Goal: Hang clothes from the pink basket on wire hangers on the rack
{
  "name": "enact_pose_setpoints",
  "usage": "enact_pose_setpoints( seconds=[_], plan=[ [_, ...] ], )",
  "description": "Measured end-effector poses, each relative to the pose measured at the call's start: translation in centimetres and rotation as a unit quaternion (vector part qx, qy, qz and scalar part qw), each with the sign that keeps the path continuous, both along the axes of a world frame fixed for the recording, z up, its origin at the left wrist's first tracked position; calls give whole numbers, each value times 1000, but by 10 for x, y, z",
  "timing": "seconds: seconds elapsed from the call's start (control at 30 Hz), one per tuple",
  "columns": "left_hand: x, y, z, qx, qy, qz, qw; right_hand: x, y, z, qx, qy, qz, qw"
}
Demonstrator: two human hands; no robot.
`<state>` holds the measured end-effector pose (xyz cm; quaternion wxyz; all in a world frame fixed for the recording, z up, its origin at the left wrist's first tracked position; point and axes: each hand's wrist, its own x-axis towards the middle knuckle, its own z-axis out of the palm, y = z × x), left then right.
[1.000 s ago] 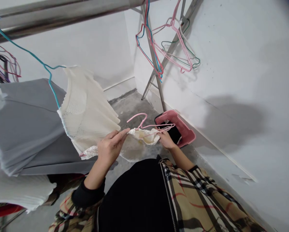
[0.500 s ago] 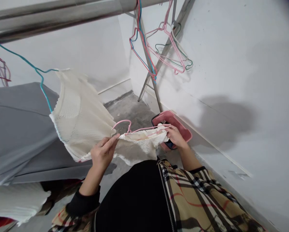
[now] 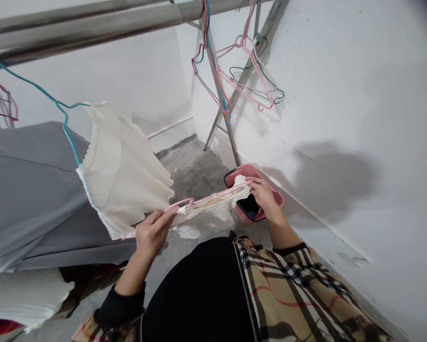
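Observation:
Stretched between my hands is a piece of sheer white lace underwear (image 3: 213,214), its lacy top edge lying along a pink hanger (image 3: 217,194). My left hand (image 3: 152,232) pinches the garment's left end near the hanger's hook, with thumb and fingers pressed together. At the other end, my right hand (image 3: 261,194) grips a bunched corner of the lace along with the hanger's arm. Just left of my left hand hangs a cream ribbed top (image 3: 124,166) on a teal hanger (image 3: 62,107).
A metal rail (image 3: 92,33) crosses the top, with red and blue hangers (image 3: 213,90) and pink hangers (image 3: 259,71) on it. Grey clothing (image 3: 31,190) hangs at left. Beyond my right hand, a pink basket (image 3: 276,199) stands on the floor by the white wall (image 3: 359,95).
The pink hanger has tilted: its hook has dropped flatter toward my left hand, and its right end is slightly higher. Both hands keep their hold.

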<state>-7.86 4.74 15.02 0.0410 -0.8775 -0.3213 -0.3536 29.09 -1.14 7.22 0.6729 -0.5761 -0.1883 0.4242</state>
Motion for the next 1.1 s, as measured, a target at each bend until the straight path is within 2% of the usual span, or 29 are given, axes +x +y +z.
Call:
enact_pose_setpoints(
  seconds=[0.13, 0.3, 0.5, 0.7, 0.97, 1.1],
  plan=[
    [-4, -2, 0, -15, 33, -5, 999, -1, 5, 2, -1, -37, -24, 999],
    [-9, -2, 3, -23, 37, -49, 998, 1, 6, 6, 5, -64, -18, 998],
    [-19, 5, 0, -58, 3, -70, 996, 2, 7, 1, 22, -1, 8, 1000],
    [-21, 9, 5, -60, -3, -85, 995, 4, 11, -1, 29, 70, 37, 996],
    [-27, 10, 2, -89, 8, -105, 990, 7, 15, -4, 41, 68, 24, 997],
    [-30, 11, 1, -115, 21, -138, 984, 11, 20, -10, 43, 65, 25, 997]
  ],
)
